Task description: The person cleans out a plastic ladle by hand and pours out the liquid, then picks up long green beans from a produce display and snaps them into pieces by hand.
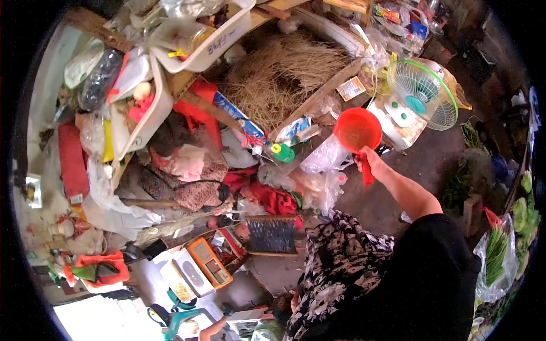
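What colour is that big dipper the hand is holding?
The dipper in the right hand is red, seen best in the head view.

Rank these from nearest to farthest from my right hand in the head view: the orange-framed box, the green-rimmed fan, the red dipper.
1. Red dipper: held by its handle in your right hand.
2. Green-rimmed fan: above the hand, to the right.
3. Orange-framed box: far down to the left.
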`<state>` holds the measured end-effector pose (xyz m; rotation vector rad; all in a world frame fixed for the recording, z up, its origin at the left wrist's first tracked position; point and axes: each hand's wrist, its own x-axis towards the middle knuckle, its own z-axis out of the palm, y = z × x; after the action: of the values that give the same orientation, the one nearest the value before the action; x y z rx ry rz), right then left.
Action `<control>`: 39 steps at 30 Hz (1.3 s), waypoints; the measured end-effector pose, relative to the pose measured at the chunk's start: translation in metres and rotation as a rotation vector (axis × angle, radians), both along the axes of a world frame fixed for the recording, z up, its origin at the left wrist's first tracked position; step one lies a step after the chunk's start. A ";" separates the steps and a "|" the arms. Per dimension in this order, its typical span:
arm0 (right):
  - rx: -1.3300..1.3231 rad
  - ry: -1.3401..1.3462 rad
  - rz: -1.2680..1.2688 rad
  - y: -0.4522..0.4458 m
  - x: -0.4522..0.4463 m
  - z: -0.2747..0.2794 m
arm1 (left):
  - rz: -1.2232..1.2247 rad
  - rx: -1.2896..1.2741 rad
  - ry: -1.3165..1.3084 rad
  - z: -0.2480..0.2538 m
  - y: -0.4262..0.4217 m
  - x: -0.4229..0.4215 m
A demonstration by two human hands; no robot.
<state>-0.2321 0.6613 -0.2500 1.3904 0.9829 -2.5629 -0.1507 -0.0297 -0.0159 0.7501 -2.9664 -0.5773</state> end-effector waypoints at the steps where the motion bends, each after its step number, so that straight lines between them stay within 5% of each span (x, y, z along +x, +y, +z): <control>1: -0.001 0.019 -0.005 0.013 -0.007 -0.006 | -0.011 0.024 -0.050 -0.014 0.019 0.000; 14: 0.040 0.008 -0.094 0.091 -0.077 -0.042 | -0.003 -0.040 -0.204 -0.028 0.075 -0.056; 22: 0.006 0.146 -0.226 0.091 -0.115 -0.075 | -0.008 -0.072 -0.236 -0.023 0.077 -0.068; 26: -0.218 0.413 -0.364 0.087 -0.139 -0.095 | -0.025 -0.081 -0.244 -0.022 0.075 -0.073; 39: -0.210 0.317 -0.403 0.065 -0.141 -0.065 | -0.071 -0.075 -0.246 -0.032 0.072 -0.088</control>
<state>-0.3730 0.7266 -0.3145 1.2579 0.4701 -3.1430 -0.2384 0.0427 -0.0474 0.7630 -3.2299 -0.4000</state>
